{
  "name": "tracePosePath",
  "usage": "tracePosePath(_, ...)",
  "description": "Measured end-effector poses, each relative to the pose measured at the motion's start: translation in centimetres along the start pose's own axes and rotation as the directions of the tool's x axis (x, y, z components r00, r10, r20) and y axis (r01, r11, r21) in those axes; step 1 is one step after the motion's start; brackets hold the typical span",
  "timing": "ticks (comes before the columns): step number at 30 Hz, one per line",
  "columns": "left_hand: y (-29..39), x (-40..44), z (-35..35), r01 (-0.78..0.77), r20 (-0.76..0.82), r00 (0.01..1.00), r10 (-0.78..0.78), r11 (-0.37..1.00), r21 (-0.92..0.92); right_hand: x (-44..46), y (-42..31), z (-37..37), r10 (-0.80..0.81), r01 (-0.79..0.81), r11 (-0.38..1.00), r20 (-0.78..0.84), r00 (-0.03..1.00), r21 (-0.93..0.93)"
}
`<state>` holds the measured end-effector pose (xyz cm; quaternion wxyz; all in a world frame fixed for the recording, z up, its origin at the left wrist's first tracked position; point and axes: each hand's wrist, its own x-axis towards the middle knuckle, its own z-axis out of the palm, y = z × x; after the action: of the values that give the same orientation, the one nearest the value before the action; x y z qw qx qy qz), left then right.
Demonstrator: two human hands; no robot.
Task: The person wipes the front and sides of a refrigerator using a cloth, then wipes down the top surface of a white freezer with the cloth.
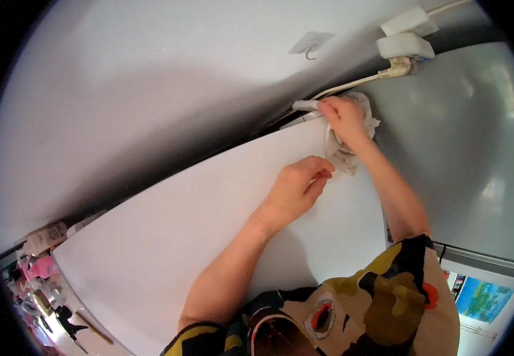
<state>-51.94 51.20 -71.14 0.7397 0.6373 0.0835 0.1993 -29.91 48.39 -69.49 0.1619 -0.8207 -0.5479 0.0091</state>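
My right hand (345,121) is closed on a crumpled, stained white cloth (368,113) at the far right corner of a white flat surface (198,213). Part of the cloth hangs below the hand onto the surface, and a pale end sticks out to its left. My left hand (301,188) hovers over or rests on the surface just left of the cloth's lower end. Its fingers are curled together, with the fingertips beside the cloth; whether they pinch anything is too small to tell.
A wall with a hook (311,47) rises behind a narrow gap. A plug (394,68) and cable lie by the adapters (408,44) at the upper right. A grey glossy panel (458,148) stands right. Bottles and small items (46,237) crowd the lower left.
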Motion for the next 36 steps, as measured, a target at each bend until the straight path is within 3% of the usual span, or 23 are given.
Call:
tracePosePath(4, 0.3, -0.1, -0.2, 0.02, 0.007, 1.0, -0.02, 1.0, -0.019, -1.0, 0.5, -1.5, 0.187, -0.179, 0.974, -0.043, 0.981, 0.135)
tracePosePath(6, 0.7, -0.2, -0.2, 0.039, 0.009, 0.999, -0.039, 0.999, -0.036, -1.8, 0.5, -2.7, 0.351, -0.3, 0.895, -0.106, 0.93, 0.33)
tracePosePath(10, 0.5, -0.2, -0.2, 0.046, 0.006, 0.999, -0.046, 0.998, -0.044, -2.8, 1.4, -1.5, 0.341, -0.238, 0.888, -0.216, 0.915, 0.394)
tracePosePath(12, 0.5, -0.3, -0.2, 0.043, 0.01, 0.999, -0.042, 0.999, -0.025, -2.8, 1.2, -0.7, 0.046, -0.007, 0.99, -0.281, 0.959, 0.138)
tracePosePath(13, 0.5, -0.3, -0.2, 0.039, 0.008, 0.999, -0.038, 0.999, -0.009, -2.8, 0.7, -0.6, 0.049, -0.01, 0.99, -0.283, 0.958, 0.139)
tracePosePath(15, 0.7, -0.3, -0.2, 0.033, 0.01, 0.999, -0.033, 0.999, -0.008, -3.1, -0.8, -0.5, -0.164, 0.168, 0.986, -0.196, 0.967, 0.006)
tracePosePath(19, 0.3, -0.3, 0.1, -0.05, -0.039, 0.998, 0.05, 0.999, 0.003, -3.0, -1.4, -0.6, -0.22, 0.23, 0.973, -0.183, 0.958, 0.035)
tracePosePath(23, 0.4, -0.3, -0.1, -0.052, -0.056, 0.997, 0.051, 0.999, -0.011, -3.1, -1.1, 0.4, -0.149, 0.132, 0.987, -0.216, 0.965, -0.093)
tracePosePath(25, 0.4, -0.3, -0.5, 0.005, 0.014, 1.0, -0.006, 1.0, 0.031, -3.0, -1.5, 0.8, -0.072, 0.0, 0.969, -0.28, 0.957, -0.248)
tracePosePath(28, 0.2, -0.2, -0.3, -0.004, 0.012, 1.0, 0.003, 1.0, 0.027, -2.9, -2.0, 1.7, -0.001, -0.105, 0.941, -0.315, 0.949, -0.322)
tracePosePath(31, 0.3, -0.1, -0.2, -0.006, 0.011, 1.0, 0.006, 0.999, 0.045, -2.8, -2.5, 1.0, 0.01, -0.07, 0.954, -0.204, 0.979, -0.292)
tracePosePath(32, 0.2, -0.1, -0.2, -0.006, 0.009, 1.0, 0.005, 0.999, 0.044, -2.8, -2.5, 0.8, 0.008, -0.068, 0.954, -0.202, 0.979, -0.292)
tracePosePath(34, 0.1, -0.1, -0.1, -0.026, 0.015, 1.0, 0.025, 0.997, 0.066, -3.0, -2.4, 0.4, -0.04, 0.017, 0.993, -0.199, 0.979, -0.113)
tracePosePath(36, 0.2, -0.2, -0.2, -0.018, 0.024, 1.0, 0.016, 0.997, 0.071, -3.0, -2.4, 0.8, 0.0, -0.033, 0.99, -0.231, 0.973, -0.139)
